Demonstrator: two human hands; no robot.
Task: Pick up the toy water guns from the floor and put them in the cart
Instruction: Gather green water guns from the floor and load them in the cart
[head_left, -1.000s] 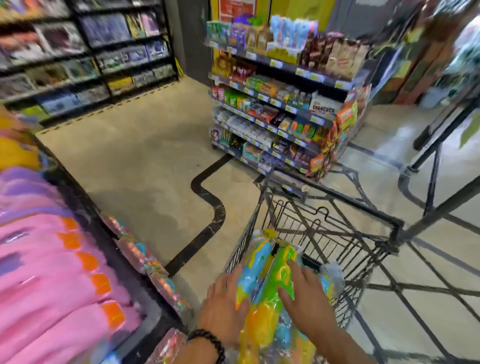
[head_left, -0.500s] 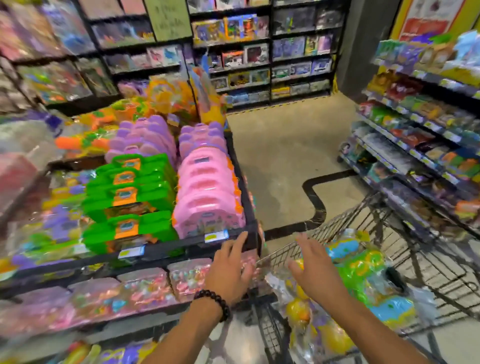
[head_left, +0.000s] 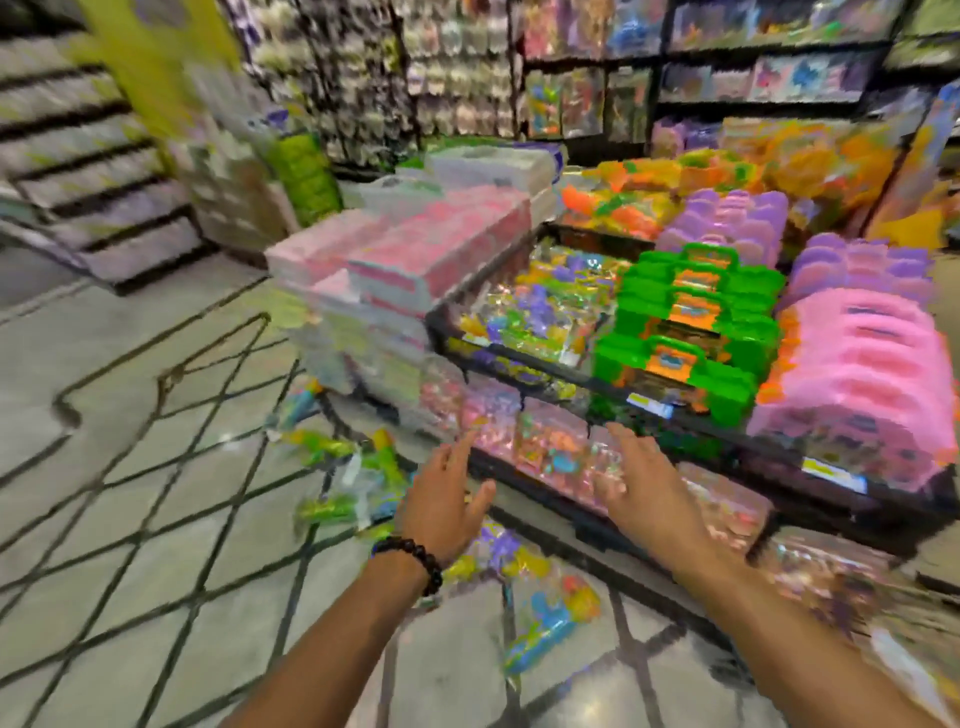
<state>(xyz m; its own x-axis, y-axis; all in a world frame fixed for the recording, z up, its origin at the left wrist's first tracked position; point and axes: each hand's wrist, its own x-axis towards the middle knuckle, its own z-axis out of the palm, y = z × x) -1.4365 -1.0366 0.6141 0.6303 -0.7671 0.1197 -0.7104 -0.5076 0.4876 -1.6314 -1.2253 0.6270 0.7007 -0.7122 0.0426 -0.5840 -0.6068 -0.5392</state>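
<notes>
Both hands hang empty with fingers spread wide, left hand (head_left: 441, 506) at 6 o'clock, right hand (head_left: 644, 493) toward 5. Colourful plastic-bagged toy water guns (head_left: 545, 610) lie on the grey tiled floor (head_left: 130, 519) below and at 8 o'clock.

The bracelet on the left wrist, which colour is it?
The beaded bracelet is black or very dark; the head view shows it.
</notes>
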